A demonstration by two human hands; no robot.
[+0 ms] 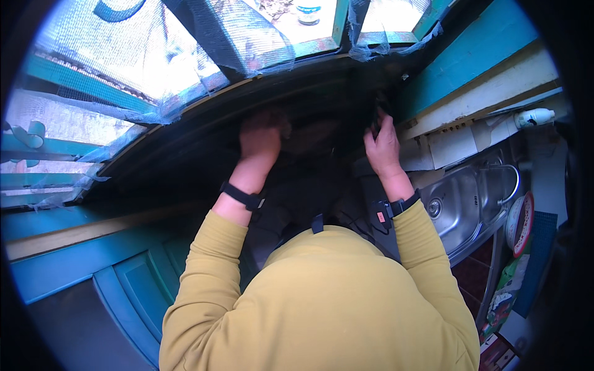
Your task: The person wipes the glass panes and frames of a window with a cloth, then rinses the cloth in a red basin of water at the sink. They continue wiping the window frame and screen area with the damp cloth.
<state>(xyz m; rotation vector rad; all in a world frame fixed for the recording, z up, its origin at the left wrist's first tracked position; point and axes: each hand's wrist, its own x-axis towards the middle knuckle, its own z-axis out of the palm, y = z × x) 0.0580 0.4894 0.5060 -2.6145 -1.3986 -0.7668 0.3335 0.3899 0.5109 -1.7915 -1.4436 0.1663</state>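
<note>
My left hand is over a dark, shaded surface below the window. Its fingers are blurred, and whether they hold anything is unclear. Further right, my right hand has its fingers closed around a dark, narrow object, whose far end fades into shadow. This hand is close to a turquoise painted wooden beam. Black straps circle both wrists, and the right strap carries a small box with a cable.
Torn mesh hangs over the window's turquoise bars. At the right are a stainless steel sink with a curved tap, a white bulb-like fitting and a red-rimmed bowl. A turquoise panelled door stands lower left.
</note>
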